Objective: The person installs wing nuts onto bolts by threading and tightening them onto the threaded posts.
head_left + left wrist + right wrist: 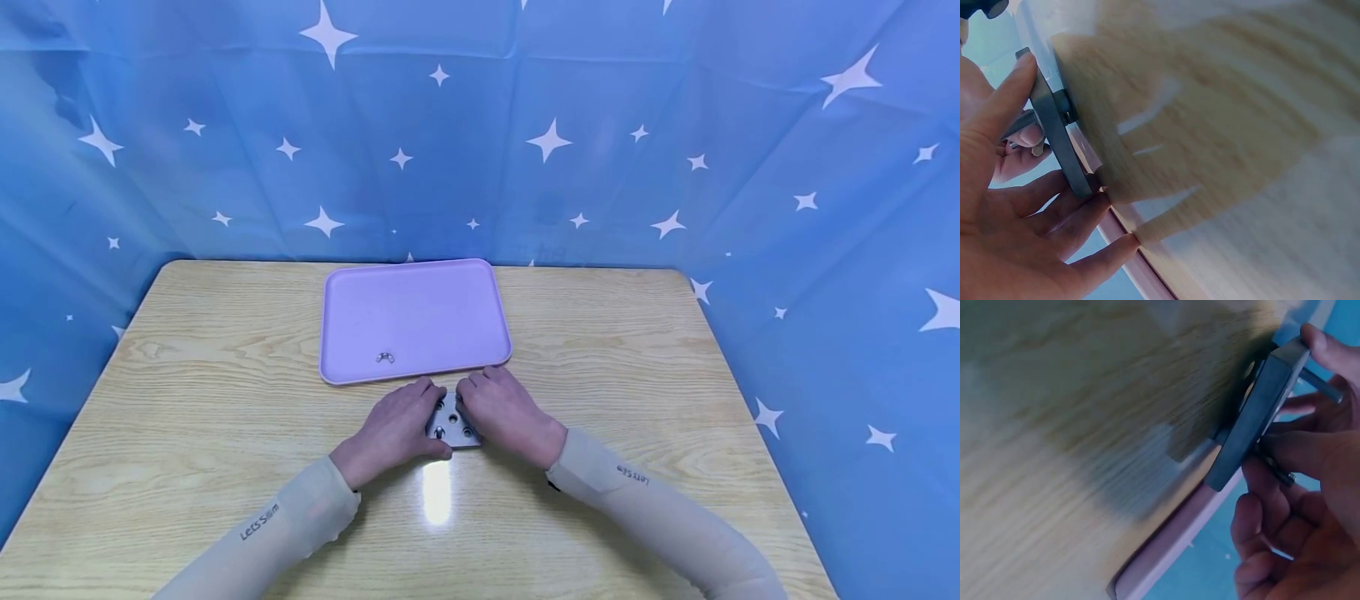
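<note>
A grey metal plate [454,430] with several holes lies between both hands, just in front of the tray. My left hand [396,422] holds it by its edges, thumb on the near side and fingers at the far side. A threaded bolt [1322,385] sticks up from the plate near the left thumb; a bolt head [1062,105] shows underneath. At the plate's far right, thumb and index finger of my right hand [507,417] pinch a wing nut [1286,479], mostly hidden by the fingers. Another wing nut [380,358] lies in the purple tray.
The purple tray [420,317] stands at the back of the wooden table [225,375], its near rim close to the fingertips. A blue curtain [480,117] with white stars hangs behind and beside the table.
</note>
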Demonstrator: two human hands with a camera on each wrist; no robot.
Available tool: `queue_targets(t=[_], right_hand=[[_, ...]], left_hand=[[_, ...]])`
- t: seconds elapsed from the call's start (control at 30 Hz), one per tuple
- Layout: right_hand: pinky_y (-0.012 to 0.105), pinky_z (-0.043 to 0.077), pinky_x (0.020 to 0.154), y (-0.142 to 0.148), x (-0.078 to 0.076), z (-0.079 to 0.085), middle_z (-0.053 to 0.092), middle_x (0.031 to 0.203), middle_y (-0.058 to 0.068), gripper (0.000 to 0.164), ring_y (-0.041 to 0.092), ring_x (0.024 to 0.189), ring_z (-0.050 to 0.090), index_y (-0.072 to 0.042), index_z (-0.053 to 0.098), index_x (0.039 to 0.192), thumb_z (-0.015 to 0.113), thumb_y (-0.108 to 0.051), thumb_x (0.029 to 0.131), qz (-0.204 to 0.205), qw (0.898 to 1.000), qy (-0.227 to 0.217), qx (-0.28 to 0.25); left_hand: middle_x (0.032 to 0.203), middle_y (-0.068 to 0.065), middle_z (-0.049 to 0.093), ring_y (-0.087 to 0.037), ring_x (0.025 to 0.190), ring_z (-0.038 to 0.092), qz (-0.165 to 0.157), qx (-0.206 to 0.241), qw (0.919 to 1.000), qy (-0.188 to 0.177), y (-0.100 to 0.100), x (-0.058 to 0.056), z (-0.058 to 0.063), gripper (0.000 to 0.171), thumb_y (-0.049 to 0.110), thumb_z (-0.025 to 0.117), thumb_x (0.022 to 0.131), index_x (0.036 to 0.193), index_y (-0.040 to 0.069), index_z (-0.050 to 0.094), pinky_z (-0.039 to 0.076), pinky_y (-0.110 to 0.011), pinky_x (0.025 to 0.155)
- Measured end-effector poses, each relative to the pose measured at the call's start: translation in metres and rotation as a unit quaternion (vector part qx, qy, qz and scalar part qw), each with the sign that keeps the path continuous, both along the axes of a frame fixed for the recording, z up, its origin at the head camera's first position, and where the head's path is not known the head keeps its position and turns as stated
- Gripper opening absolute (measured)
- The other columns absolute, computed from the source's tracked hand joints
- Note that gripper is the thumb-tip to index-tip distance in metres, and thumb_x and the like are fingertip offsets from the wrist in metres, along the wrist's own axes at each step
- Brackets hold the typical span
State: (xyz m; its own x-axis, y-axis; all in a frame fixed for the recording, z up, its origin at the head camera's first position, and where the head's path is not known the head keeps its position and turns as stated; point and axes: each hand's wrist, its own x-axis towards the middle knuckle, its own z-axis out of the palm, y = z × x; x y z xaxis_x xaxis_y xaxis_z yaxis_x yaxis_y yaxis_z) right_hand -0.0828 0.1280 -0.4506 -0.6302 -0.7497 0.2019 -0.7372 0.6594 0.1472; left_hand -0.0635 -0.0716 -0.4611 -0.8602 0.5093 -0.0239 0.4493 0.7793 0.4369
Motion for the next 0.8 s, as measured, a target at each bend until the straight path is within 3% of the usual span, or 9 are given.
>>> queue_targets(t=[0.1,0.2,0.27,0.37,0.57,0.8], right_hand=[[0.037,0.048,0.073,0.005,-0.002,0.005,0.070,0.089,0.003,0.021,0.022,0.080,0.063,-0.009,0.070,0.100,0.071,-0.029,0.097,-0.002,0.999,-0.049,-0.008],[0.040,0.048,0.089,0.013,-0.007,0.015,0.071,0.115,0.000,0.028,0.021,0.107,0.064,-0.013,0.069,0.122,0.070,-0.029,0.099,0.033,0.994,-0.106,0.005],[0.041,0.046,0.095,0.018,-0.011,0.021,0.067,0.129,-0.004,0.032,0.019,0.122,0.058,-0.017,0.066,0.132,0.068,-0.021,0.101,0.069,0.990,-0.119,0.034],[0.039,0.044,0.095,0.024,-0.015,0.027,0.063,0.138,-0.009,0.035,0.016,0.131,0.053,-0.022,0.066,0.135,0.065,-0.013,0.101,0.119,0.984,-0.107,0.079],[0.034,0.042,0.087,0.024,-0.017,0.023,0.066,0.127,-0.009,0.026,0.014,0.121,0.056,-0.023,0.070,0.124,0.065,-0.015,0.100,0.148,0.982,-0.061,0.099],[0.033,0.041,0.079,0.020,-0.016,0.017,0.067,0.105,-0.009,0.010,0.014,0.098,0.058,-0.024,0.073,0.105,0.071,-0.020,0.096,0.128,0.988,-0.033,0.075]], left_hand=[[0.105,-0.005,0.059,-0.022,0.085,0.057,-0.003,-0.001,1.0000,0.006,0.000,0.000,-0.001,0.082,0.043,0.097,0.065,0.127,-0.001,0.064,0.050,-0.040,0.075],[0.102,-0.004,0.058,-0.021,0.084,0.057,-0.005,-0.001,0.9999,0.011,-0.001,0.001,-0.001,0.081,0.043,0.097,0.065,0.125,0.000,0.064,0.050,-0.040,0.073],[0.101,-0.004,0.058,-0.021,0.083,0.057,-0.005,0.000,0.9999,0.012,-0.001,0.000,-0.001,0.081,0.042,0.098,0.065,0.125,0.001,0.064,0.050,-0.040,0.073],[0.102,-0.004,0.058,-0.021,0.084,0.057,-0.003,-0.002,1.0000,0.009,-0.002,0.000,0.000,0.081,0.042,0.098,0.065,0.125,0.001,0.064,0.050,-0.040,0.074],[0.105,-0.005,0.059,-0.023,0.087,0.058,-0.002,-0.002,1.0000,-0.001,-0.001,0.000,0.000,0.083,0.043,0.098,0.065,0.127,0.000,0.064,0.051,-0.041,0.076],[0.106,-0.005,0.059,-0.022,0.087,0.058,0.000,-0.005,1.0000,-0.007,0.001,0.000,0.002,0.085,0.044,0.098,0.065,0.129,0.000,0.064,0.051,-0.041,0.078]])
